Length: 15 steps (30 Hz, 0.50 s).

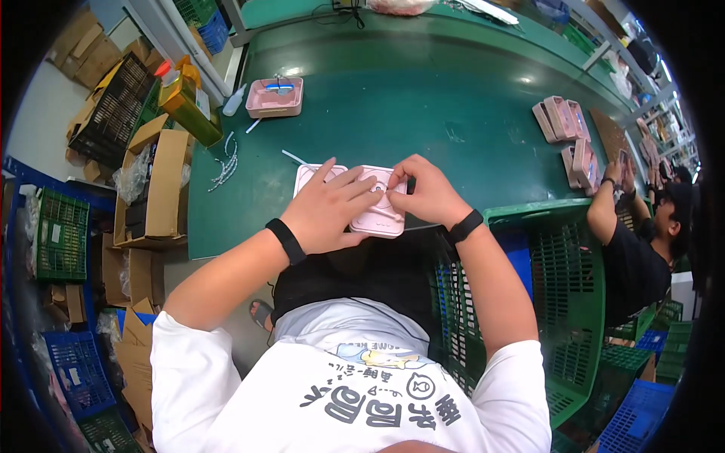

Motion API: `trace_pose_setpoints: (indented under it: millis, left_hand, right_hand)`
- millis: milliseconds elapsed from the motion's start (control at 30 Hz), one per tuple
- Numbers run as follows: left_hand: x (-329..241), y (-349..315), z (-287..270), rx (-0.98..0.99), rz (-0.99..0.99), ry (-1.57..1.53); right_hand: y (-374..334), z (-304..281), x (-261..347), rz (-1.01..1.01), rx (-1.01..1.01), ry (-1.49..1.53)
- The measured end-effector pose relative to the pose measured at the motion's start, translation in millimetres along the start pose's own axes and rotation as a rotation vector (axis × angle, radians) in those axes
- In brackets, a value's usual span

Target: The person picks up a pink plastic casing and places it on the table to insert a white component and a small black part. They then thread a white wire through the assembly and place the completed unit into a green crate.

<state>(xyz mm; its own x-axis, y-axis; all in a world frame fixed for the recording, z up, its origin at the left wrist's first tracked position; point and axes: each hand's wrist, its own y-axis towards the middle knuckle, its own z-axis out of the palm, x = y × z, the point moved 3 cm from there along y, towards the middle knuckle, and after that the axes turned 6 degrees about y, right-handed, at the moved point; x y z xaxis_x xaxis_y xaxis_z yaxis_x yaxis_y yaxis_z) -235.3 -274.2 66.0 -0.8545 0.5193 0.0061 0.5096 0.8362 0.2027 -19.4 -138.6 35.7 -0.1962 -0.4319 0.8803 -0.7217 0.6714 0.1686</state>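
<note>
Two pale pink plastic housing parts lie side by side near the table's front edge. My left hand (332, 205) rests across them with its fingers stretched out and apart. Its fingertips lie on the right-hand pink part (380, 222), which has rounded corners and a small round feature near the middle; its thumb is by the near edge. Most of the left-hand pink part (304, 175) is covered by that hand. My right hand (427, 190) is closed in a pinch at the right part's far right side, and whatever is between the fingertips is hidden. A thin pale strip (293, 157) sticks out beyond the left part.
On the green table (362, 106) stand a pink open housing (275, 98) with wires, a small bottle (235, 100), white cords (225, 170) and stacked pink housings (572, 140). A green crate (563, 302) is at my right; a co-worker (638, 241) works beyond it.
</note>
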Motion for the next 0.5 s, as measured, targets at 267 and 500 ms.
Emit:
trace_pose_setpoints:
  millis: [267, 500]
  left_hand:
    - [11, 7, 1, 0.019, -0.274, -0.398]
    - [-22, 35, 18, -0.162, -0.418, -0.25]
  right_hand:
    - [-6, 1, 22, 0.201, -0.017, -0.272]
    - [-3, -6, 0, 0.317, 0.102, 0.08]
